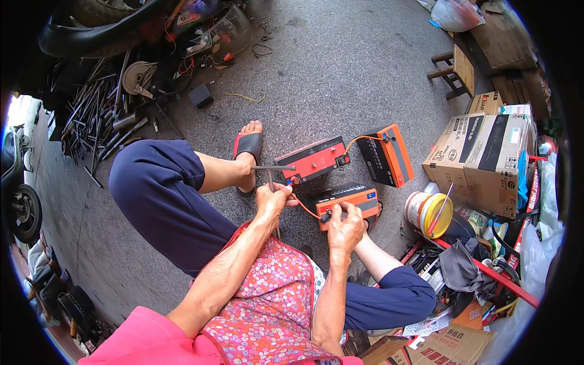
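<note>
My left hand [274, 202] is closed around the stem of a dark metal T-handle wrench [272, 168], its crossbar pointing away from me. The fingertips of that hand reach a terminal at the near-left corner of a red-topped battery [314, 159]. Closer to me stands an orange-topped battery [359, 201]. My right hand [345, 229] bends its fingers over this battery's top, beside a dark terminal; what they grip is hidden. An orange wire [308, 208] links these two batteries. A second orange-topped battery [395, 155] lies tilted to the right, wired to the red one.
Metal rods and scrap [91, 112] pile up at the far left, near a tyre [103, 39]. On the right are a cardboard box [477, 158], a yellow-lidded tub [438, 214] and mixed clutter. A small wooden stool [462, 70] stands farther back. Grey paved ground [328, 73] surrounds the batteries.
</note>
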`<state>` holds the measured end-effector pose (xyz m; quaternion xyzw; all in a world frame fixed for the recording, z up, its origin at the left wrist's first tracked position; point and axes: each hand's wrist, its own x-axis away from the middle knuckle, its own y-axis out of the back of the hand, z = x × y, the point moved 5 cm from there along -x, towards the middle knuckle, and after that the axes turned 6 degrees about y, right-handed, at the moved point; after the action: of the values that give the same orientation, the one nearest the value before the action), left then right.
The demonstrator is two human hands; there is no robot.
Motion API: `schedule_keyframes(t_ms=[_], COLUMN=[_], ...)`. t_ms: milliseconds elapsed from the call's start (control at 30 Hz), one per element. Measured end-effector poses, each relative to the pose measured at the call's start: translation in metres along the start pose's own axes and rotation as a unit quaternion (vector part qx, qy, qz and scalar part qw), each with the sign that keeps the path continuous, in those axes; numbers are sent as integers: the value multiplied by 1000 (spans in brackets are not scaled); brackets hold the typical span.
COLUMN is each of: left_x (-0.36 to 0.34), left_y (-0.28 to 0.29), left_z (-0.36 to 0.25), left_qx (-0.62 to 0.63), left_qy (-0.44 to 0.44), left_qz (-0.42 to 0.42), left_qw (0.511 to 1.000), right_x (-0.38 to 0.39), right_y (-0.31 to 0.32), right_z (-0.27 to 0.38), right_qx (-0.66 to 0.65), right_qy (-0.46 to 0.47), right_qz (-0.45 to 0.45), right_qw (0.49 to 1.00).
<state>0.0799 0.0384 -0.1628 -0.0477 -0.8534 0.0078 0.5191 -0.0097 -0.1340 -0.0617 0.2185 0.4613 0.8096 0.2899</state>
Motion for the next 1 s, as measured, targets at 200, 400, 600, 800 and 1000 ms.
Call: schedule_keyframes(t_ms=[200,400,600,800,1000], left_x=[2,-6,-8,-5,-7], left_y=[-6,1,-2,-1,0], left_z=[-3,3,4,1,0], left_qx=[-21,-13,-20,-13,-23], left_qy=[16,18,9,4,3], left_qz=[3,-4,-11,-11,-9], left_qw=[1000,1000,1000,1000,1000], right_x=[17,17,11,7,5], right_y=[-44,-57,-63,-69,-58], right_z=[-94,-95,-97,-97,-79], right_qx=[-178,-252,-248,-282,-225], right_qy=[-124,-195,-171,-121,-100], right_qz=[72,118,102,78,108], right_qw=[974,940,948,948,963])
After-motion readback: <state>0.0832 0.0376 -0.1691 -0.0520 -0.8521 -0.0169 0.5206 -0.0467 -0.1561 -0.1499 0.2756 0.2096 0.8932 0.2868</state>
